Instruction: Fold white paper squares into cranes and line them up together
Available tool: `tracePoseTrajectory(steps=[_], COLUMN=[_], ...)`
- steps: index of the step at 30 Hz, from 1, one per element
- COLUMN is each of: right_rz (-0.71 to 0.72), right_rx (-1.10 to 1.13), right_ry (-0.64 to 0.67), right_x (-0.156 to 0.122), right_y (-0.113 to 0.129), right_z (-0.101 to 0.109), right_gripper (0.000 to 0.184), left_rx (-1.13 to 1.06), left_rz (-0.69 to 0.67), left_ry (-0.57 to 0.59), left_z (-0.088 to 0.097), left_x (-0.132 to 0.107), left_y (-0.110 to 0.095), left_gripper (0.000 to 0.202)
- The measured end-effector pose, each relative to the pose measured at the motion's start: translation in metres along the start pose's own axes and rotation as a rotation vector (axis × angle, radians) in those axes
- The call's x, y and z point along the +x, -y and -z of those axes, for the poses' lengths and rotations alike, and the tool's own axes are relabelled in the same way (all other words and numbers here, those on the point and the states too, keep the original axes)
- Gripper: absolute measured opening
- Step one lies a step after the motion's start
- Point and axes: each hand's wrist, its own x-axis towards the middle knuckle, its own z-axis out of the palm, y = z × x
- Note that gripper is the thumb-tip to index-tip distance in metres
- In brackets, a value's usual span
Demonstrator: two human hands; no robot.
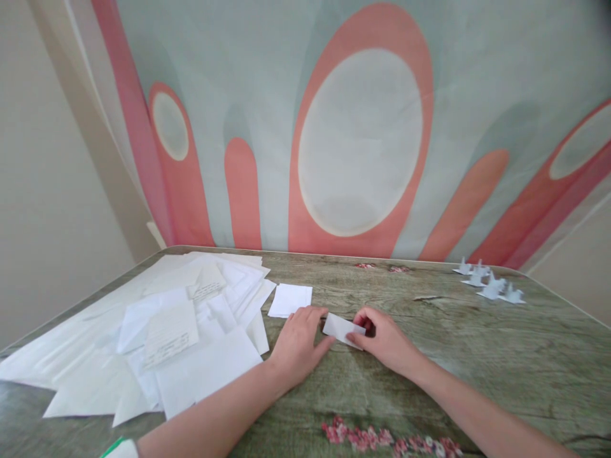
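Beside the left hand (296, 346), heaped sheets (210, 366) crowd one side of the table (477, 350).

"What's in the hands?"

"A small, plain white paper rectangle (340, 327), flat-faced and longer than wide. Whether it's several layers thick, I can't tell."

"How is it held?"

"The right hand (361, 326) pinches its three-o'clock end, thumb on the near face. The left hand (329, 326) sits around the nine-o'clock end, thumb and fingertips at the corners; whether they grip is unclear."

"Its pose?"

"Slanted: the long edges run from about ten o'clock down to four."

"Anything close by?"

"Square white paper sheets (291, 299) lie stacked at its ten o'clock."
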Motion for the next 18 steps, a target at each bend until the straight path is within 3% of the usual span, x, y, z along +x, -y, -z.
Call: tracePoseTrajectory(steps=[3,9,18], right_rz=[-0.030,-0.012,0.058], right_rx=[0.150,0.280,0.255], right_ry=[0.036,0.072,0.127], right_x=[-0.003,-0.011,-0.015], right_y=[0.005,0.016,0.021], right_z=[0.002,0.005,0.009], right_gripper=[0.011,0.015,0.025], left_rx=[-0.183,-0.516,-0.647], left_rz=[0.061,0.162,0.170], left_ry=[-0.010,0.037,0.105], left_z=[-0.005,-0.004,-0.002], left_x=[0.003,0.009,0.008], left_y=[0.005,0.004,-0.001], left_gripper=[0.050,0.034,0.016])
